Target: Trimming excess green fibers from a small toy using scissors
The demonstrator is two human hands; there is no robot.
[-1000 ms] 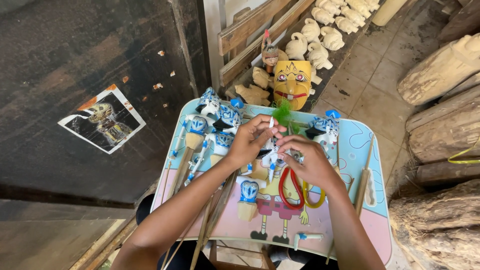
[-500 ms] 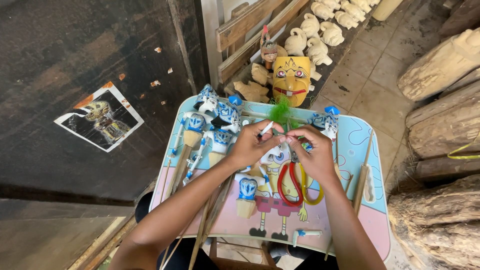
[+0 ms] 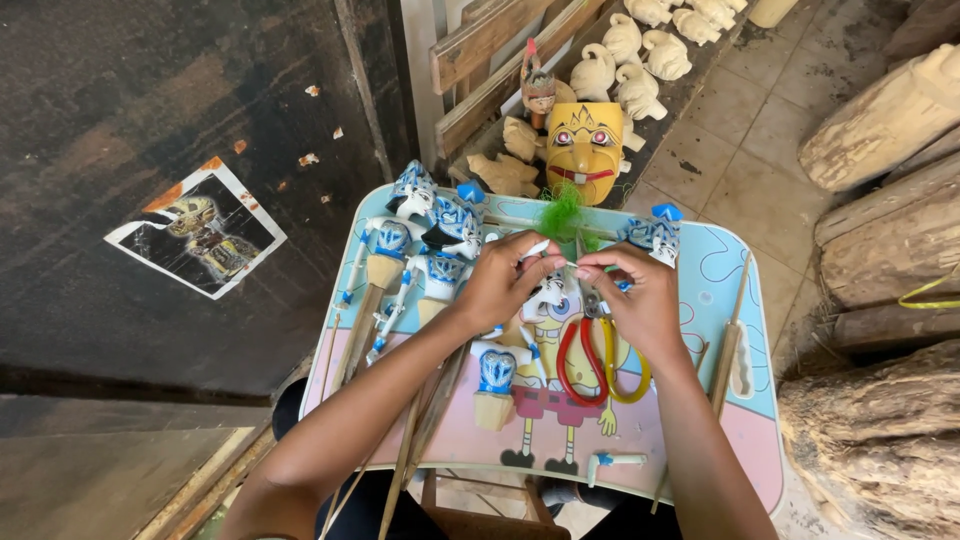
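We see soft, even daylight, no hard shadows. Brightest area is the tiled floor [image 3: 745,150] upper right, so light seems to come from that side. The dark wall [image 3: 150,110] on the left stays dim but keeps its texture. No glare on the glossy worktop [image 3: 700,420], only faint shade under the left hand [image 3: 505,280] and right hand [image 3: 640,300]. Centre is sharp. Wide-angle lens bends straight lines near the edges; the logs [image 3: 880,450] at the right edge look stretched and slightly soft.

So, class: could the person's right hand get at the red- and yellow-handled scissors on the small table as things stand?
Probably yes. The scissors lie flat on the table just under the right hand, nothing covering the handles, though its fingers are pinching something small.
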